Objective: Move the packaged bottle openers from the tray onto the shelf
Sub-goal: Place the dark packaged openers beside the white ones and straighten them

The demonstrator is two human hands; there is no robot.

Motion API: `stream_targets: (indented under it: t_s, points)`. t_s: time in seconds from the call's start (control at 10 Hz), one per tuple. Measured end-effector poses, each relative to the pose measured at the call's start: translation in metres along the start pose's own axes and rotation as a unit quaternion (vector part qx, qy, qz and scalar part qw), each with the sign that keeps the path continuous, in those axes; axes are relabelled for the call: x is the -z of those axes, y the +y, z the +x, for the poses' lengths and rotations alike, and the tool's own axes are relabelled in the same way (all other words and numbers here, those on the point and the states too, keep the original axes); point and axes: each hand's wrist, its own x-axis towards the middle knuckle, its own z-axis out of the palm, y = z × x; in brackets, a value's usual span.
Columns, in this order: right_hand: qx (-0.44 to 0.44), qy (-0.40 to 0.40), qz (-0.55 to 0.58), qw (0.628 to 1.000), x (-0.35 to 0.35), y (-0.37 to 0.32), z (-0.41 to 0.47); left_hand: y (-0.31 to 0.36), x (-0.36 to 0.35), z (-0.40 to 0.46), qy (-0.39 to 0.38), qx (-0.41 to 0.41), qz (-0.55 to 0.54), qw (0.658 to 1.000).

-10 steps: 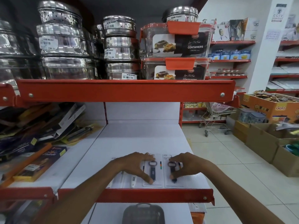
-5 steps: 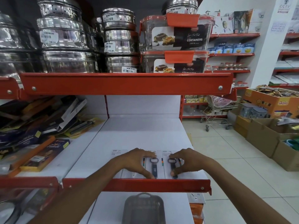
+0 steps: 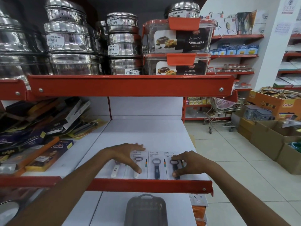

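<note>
- Now both hands lie flat on a row of carded openers at the front of the white shelf (image 3: pixel 146 131), just behind its red lip (image 3: pixel 146 185).
- Left hand (image 3: pixel 125 156): fingers spread and pressing down, nothing clasped. Its thumb tip rests on a white-handled opener (image 3: pixel 137 167); a second white-handled opener (image 3: pixel 116 170) shows under the palm, on the wrist side.
- Right hand (image 3: pixel 190 165): fingers loosely curled, pressing rather than gripping. Fingertips touch the ring end and the thumb touches the handle end of a dark-handled opener (image 3: pixel 175 167) beneath it.
- Between the two hands, touched by neither, lies another dark-handled opener (image 3: pixel 156 168) on its card.
- The cards sit side by side, edges touching or slightly overlapping; which, I cannot tell.
- Below the wrists, on the lower shelf, lies a grey tray (image 3: pixel 146 211); its contents are too blurred to read.
- Beyond the left arm, boxed goods (image 3: pixel 40 128) lie heaped on the neighbouring shelf.
</note>
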Motion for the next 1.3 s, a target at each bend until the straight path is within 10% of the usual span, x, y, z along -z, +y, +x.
stream_targets:
  t_s: [1.3]
  points:
    - [-0.008,-0.017,-0.017,1.0,0.004,-0.01,0.002,-0.051,0.009,-0.036,-0.064,0.068,0.077,0.993]
